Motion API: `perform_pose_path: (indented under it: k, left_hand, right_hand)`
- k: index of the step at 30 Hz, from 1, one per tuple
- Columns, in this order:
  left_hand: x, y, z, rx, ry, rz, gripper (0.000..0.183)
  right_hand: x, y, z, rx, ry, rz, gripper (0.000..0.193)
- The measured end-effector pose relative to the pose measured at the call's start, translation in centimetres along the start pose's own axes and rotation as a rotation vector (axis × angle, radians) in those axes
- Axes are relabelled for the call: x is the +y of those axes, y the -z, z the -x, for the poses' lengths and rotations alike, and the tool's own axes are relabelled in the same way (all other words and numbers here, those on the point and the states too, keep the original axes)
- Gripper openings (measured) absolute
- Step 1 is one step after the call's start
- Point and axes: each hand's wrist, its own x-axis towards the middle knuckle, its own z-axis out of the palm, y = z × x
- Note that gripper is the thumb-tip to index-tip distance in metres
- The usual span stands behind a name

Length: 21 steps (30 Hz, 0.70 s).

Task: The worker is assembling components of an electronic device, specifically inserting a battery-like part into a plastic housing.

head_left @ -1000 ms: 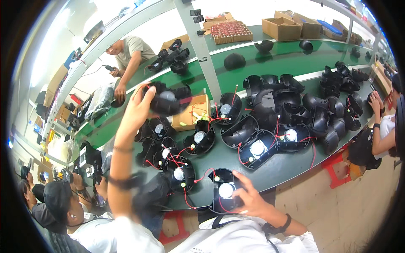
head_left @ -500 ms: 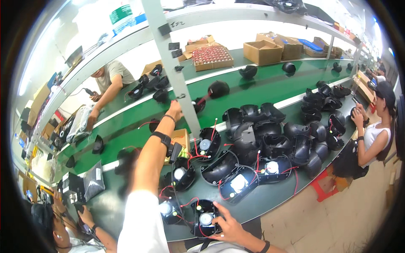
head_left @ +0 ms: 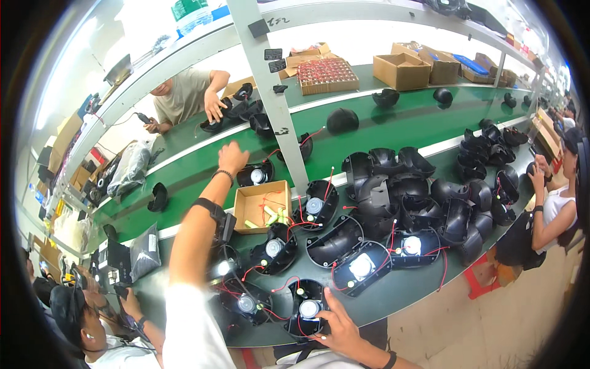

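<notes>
My left hand (head_left: pixel 233 158) reaches out over the green belt. Its fingers are bent away from view, so whether anything is in them is unclear. Beside its wrist on the belt is a black curved housing (head_left: pixel 247 174) with a round silver speaker. My right hand (head_left: pixel 340 327) grips the right rim of another black speaker housing (head_left: pixel 298 326) at the bench's near edge, one finger at the silver speaker (head_left: pixel 310 309). Left of this lies a similar housing (head_left: pixel 230 302) with red wires. An open cardboard box (head_left: pixel 244 198) holding yellow-green cylinders and red wires stands past them.
Black shells (head_left: pixel 381 190) pile up on the bench to the right. A white metal post (head_left: pixel 270 92) rises at the belt. Across it, a person's hand (head_left: pixel 215 106) touches more shells. Other workers sit left and right. A bagged part (head_left: pixel 145 253) lies at left.
My left hand has swung left, away from the post. My right hand stays at its housing. The person across has moved a hand from the clear bag to the black shells.
</notes>
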Motion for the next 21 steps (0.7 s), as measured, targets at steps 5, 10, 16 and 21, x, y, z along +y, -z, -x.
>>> perform_pose_path:
  k: [5,10,16,21]
  left_hand:
    - [-5.8,-2.0,1.4,-0.637,0.513,0.858,0.051]
    - [-4.3,-2.8,2.4,-0.591,0.496,0.926,0.055]
    - [-4.8,4.4,2.7,-0.053,0.146,0.266,0.047]
    - [-2.1,12.7,6.7,0.093,-0.105,-0.011,0.041]
  right_hand:
    - [-0.1,-0.3,0.0,0.098,0.075,0.007,0.086]
    - [-0.5,-0.5,0.0,0.172,-0.008,0.042,0.087]
    - [-0.9,-1.0,0.3,0.270,0.004,0.074,0.079]
    - [-0.8,-0.8,0.4,0.345,-0.006,0.134,0.067]
